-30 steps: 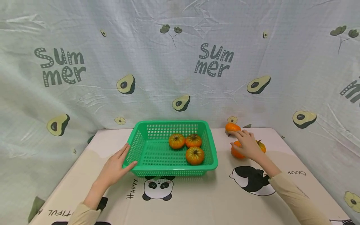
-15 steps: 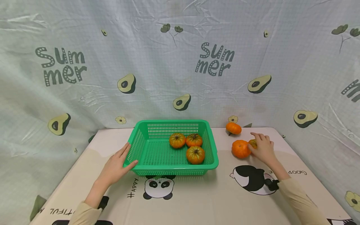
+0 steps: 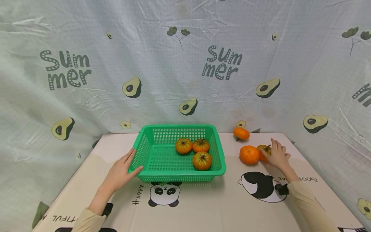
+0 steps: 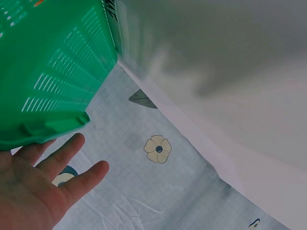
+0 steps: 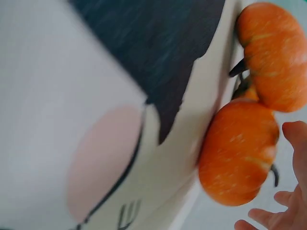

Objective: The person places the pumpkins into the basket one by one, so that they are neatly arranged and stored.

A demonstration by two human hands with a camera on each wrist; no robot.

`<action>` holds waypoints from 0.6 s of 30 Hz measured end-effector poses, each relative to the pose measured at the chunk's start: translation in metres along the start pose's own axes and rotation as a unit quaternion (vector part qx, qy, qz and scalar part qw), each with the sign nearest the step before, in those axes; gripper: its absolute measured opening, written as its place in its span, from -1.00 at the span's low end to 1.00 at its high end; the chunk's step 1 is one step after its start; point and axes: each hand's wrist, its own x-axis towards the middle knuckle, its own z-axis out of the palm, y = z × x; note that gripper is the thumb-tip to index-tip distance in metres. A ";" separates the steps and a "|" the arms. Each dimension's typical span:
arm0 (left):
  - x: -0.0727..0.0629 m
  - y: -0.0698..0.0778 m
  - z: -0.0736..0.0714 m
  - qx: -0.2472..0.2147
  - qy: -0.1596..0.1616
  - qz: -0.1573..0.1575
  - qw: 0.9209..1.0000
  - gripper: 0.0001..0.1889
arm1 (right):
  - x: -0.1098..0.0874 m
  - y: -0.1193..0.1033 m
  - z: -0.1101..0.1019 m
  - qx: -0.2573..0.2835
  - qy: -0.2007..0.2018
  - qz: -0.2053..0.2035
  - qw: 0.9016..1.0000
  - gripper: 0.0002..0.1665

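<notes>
My left hand (image 3: 118,174) lies against the left front corner of a green plastic basket (image 3: 181,173), its thumb over the rim. In the left wrist view its spread fingers (image 4: 72,188) show just past the basket's edge. On the right, my right hand (image 3: 279,157) is at a small orange pumpkin with a green-streaked top (image 3: 264,149), thumb to one side and fingers to the other, partly hiding it. The right wrist view shows those fingers spread beside that pumpkin (image 5: 240,153). A plain orange pumpkin (image 3: 249,155) sits right at its left.
Inside the basket's right half are three small green-and-orange pumpkins (image 3: 202,161). Another orange pumpkin (image 3: 241,133) lies on its side near the table's back edge. A printed cloth (image 3: 191,209) covers the table, and a curtain (image 3: 162,64) hangs behind it.
My right hand has moved right, from above the plain orange pumpkin to the green-streaked one beside it. My left hand and the basket stay in place.
</notes>
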 end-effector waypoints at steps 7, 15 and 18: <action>0.000 0.001 0.000 -0.002 0.001 -0.002 1.000 -0.20 | 0.001 0.011 0.002 0.003 -0.052 0.023 0.998 0.17; 0.000 0.000 0.000 -0.004 0.003 0.000 1.000 -0.20 | 0.005 0.018 0.008 -0.026 -0.103 0.007 0.994 0.18; -0.001 0.000 0.001 -0.004 0.006 0.001 1.000 -0.20 | 0.005 0.018 0.008 -0.033 -0.109 -0.006 0.993 0.17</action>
